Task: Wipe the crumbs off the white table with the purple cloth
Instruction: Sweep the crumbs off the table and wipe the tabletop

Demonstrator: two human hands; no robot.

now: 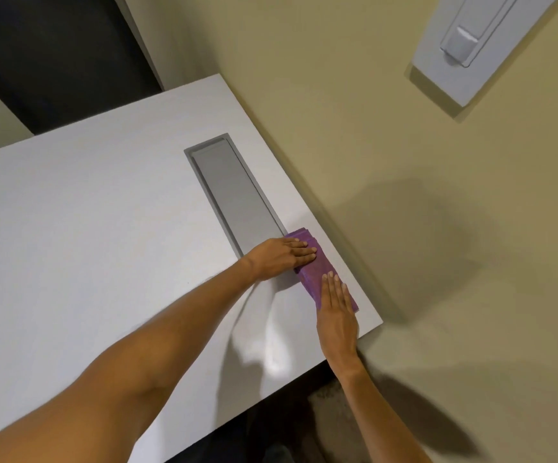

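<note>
The purple cloth [317, 272], folded into a long strip, lies flat on the white table [87, 228] close to its wall-side edge, toward four o'clock from the table's middle. Both hands press on it with fingers straight and together, palms down, neither closed around it: the left hand [281, 257] covers the cloth's end at about eleven o'clock, the right hand [336, 312] the end at about five o'clock. At ten o'clock from the cloth a grey recessed cover plate [234, 192] is set into the top, its near end just beside the left hand. No crumbs are clear enough to make out on the surface. To wipe well from here, it seems best to keep even pressure through both palms so the strip stays flat, draw it in one direction toward an open table edge, and steer along the plate's groove so bits are not pushed into it or against the beige wall [404, 195].
</note>
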